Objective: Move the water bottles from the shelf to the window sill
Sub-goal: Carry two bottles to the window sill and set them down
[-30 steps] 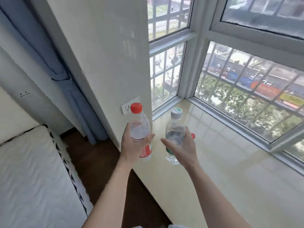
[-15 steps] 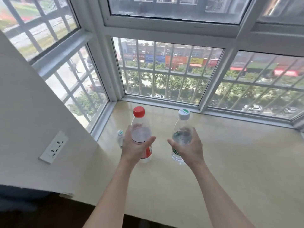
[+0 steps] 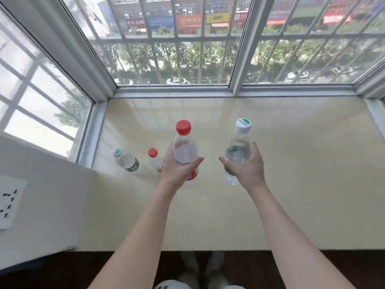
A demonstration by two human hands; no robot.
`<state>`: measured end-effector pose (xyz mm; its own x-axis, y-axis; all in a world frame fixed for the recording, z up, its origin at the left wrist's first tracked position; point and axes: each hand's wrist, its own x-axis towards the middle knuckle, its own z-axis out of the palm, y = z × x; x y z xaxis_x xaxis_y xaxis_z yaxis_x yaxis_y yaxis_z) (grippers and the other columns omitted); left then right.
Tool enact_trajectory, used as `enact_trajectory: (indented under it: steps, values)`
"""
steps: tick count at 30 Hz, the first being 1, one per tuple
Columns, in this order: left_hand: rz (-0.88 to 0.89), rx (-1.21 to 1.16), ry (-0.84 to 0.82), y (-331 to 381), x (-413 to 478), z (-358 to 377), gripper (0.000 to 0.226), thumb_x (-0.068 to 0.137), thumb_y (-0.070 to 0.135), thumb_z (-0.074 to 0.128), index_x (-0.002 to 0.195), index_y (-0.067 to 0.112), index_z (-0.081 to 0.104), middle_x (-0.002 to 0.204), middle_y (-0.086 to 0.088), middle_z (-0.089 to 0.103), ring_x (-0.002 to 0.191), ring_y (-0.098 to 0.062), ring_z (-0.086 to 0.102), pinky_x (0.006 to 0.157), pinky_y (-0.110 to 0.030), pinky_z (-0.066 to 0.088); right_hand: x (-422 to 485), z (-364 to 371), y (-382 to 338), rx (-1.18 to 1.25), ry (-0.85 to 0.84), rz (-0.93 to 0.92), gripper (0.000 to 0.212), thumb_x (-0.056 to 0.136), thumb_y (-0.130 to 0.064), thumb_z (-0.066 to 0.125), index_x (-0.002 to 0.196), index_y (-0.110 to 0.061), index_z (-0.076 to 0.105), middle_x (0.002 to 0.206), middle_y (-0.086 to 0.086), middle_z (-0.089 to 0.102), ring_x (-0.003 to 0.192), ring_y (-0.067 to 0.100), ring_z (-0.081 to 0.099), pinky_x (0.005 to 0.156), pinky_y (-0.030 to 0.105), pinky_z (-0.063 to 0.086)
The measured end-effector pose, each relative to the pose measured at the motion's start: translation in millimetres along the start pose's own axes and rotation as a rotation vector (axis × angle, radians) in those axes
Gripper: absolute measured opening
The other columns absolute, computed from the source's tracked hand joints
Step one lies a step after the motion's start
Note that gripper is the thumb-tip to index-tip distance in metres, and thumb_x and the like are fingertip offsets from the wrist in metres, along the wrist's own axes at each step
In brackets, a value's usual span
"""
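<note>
The left hand (image 3: 177, 167) is wrapping its fingers around a red-capped bottle (image 3: 185, 151), and the right hand (image 3: 246, 166) is gripping a white-capped bottle (image 3: 238, 151), both upright above the sill (image 3: 302, 174). Two more bottles, a green-label one (image 3: 127, 161) and a small red-capped one (image 3: 155, 160), are standing on the sill to the left, near the window frame (image 3: 91, 132).

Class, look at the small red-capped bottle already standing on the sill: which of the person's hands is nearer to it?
Left. The left hand is right beside the small red-capped bottle, partly covering it; the right hand is farther off on the opposite side.
</note>
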<state>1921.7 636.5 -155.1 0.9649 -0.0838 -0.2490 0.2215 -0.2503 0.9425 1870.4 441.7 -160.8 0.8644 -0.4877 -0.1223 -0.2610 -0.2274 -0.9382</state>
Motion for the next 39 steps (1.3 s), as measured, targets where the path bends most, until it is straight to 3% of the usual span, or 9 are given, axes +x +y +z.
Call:
enact_trajectory:
  steps: [2, 6, 9, 12, 17, 25, 28, 35, 39]
  values:
    - [-0.028, 0.036, -0.015, -17.2, 10.9, 10.7, 0.058, 0.062, 0.041, 0.087, 0.113, 0.029, 0.062, 0.104, 0.002, 0.071, 0.103, -0.017, 0.067, 0.092, -0.045, 0.055, 9.6, 5.2, 19.9, 0.002, -0.01, 0.024, 0.057, 0.064, -0.025, 0.094, 0.109, -0.023, 0.058, 0.107, -0.007, 0.068, 0.1, 0.012, 0.066, 0.086, 0.028, 0.052]
    - [-0.043, 0.044, -0.033, -57.0, 35.4, 33.7, 0.055, 0.064, 0.032, 0.089, 0.107, 0.034, 0.056, 0.098, 0.006, 0.065, 0.088, -0.002, 0.064, 0.078, -0.024, 0.056, 31.6, 20.4, 62.8, 0.024, -0.061, 0.047, 0.056, 0.064, -0.025, 0.093, 0.107, -0.02, 0.058, 0.11, -0.005, 0.067, 0.103, 0.011, 0.064, 0.086, 0.026, 0.05]
    - [-0.087, 0.047, -0.016, -92.7, 58.0, 45.9, 0.058, 0.059, 0.043, 0.091, 0.104, 0.034, 0.054, 0.099, -0.004, 0.065, 0.094, -0.029, 0.066, 0.083, -0.056, 0.056, 48.8, 37.7, 98.3, 0.044, -0.094, 0.061, 0.057, 0.06, -0.032, 0.089, 0.107, -0.022, 0.059, 0.109, -0.005, 0.068, 0.107, 0.013, 0.064, 0.092, 0.032, 0.052]
    - [-0.083, 0.065, -0.003, -127.3, 77.1, 55.2, 0.056, 0.059, 0.041, 0.09, 0.101, 0.033, 0.055, 0.097, -0.006, 0.065, 0.091, -0.035, 0.066, 0.078, -0.063, 0.054, 64.9, 52.4, 130.0, 0.069, -0.095, 0.081, 0.058, 0.06, -0.029, 0.09, 0.109, -0.024, 0.06, 0.11, -0.009, 0.068, 0.109, 0.013, 0.064, 0.095, 0.036, 0.052]
    - [-0.038, 0.089, 0.001, -172.0, 94.5, 69.0, 0.061, 0.06, 0.039, 0.089, 0.11, 0.03, 0.054, 0.102, 0.007, 0.065, 0.1, -0.018, 0.063, 0.084, -0.048, 0.056, 83.7, 69.8, 177.3, 0.062, -0.068, 0.065, 0.056, 0.061, -0.025, 0.09, 0.107, -0.022, 0.059, 0.101, -0.023, 0.067, 0.105, 0.009, 0.064, 0.093, 0.035, 0.052]
    - [0.033, 0.088, 0.02, -204.9, 106.0, 82.4, 0.055, 0.062, 0.03, 0.091, 0.106, 0.023, 0.059, 0.097, 0.004, 0.068, 0.094, -0.014, 0.064, 0.08, -0.025, 0.051, 88.5, 79.9, 209.5, 0.051, -0.024, -0.013, 0.058, 0.058, -0.034, 0.089, 0.105, -0.017, 0.059, 0.098, -0.008, 0.068, 0.097, 0.018, 0.067, 0.091, 0.045, 0.054]
    - [0.056, 0.092, 0.005, -211.1, 102.8, 84.4, 0.058, 0.062, 0.023, 0.094, 0.108, 0.022, 0.057, 0.098, 0.004, 0.067, 0.092, -0.01, 0.063, 0.078, -0.019, 0.05, 82.7, 80.6, 213.8, 0.026, -0.022, -0.023, 0.063, 0.058, -0.034, 0.09, 0.108, -0.016, 0.058, 0.099, -0.007, 0.068, 0.095, 0.015, 0.067, 0.088, 0.037, 0.055]
    - [0.024, 0.117, -0.024, -233.0, 98.3, 81.3, 0.061, 0.06, 0.022, 0.094, 0.109, 0.014, 0.058, 0.098, -0.001, 0.069, 0.092, -0.017, 0.065, 0.079, -0.027, 0.054, 75.0, 75.2, 229.2, -0.058, -0.057, 0.002, 0.066, 0.061, -0.028, 0.093, 0.115, -0.02, 0.056, 0.105, -0.008, 0.068, 0.1, 0.013, 0.066, 0.087, 0.025, 0.052]
    - [0.011, 0.126, -0.023, -234.7, 97.7, 81.9, 0.057, 0.063, 0.016, 0.093, 0.108, 0.017, 0.059, 0.098, 0.003, 0.069, 0.09, -0.01, 0.064, 0.075, -0.015, 0.05, 73.2, 71.6, 234.5, -0.139, -0.061, 0.016, 0.058, 0.064, -0.021, 0.093, 0.11, -0.024, 0.057, 0.097, -0.02, 0.066, 0.09, -0.008, 0.061, 0.079, 0.004, 0.042]
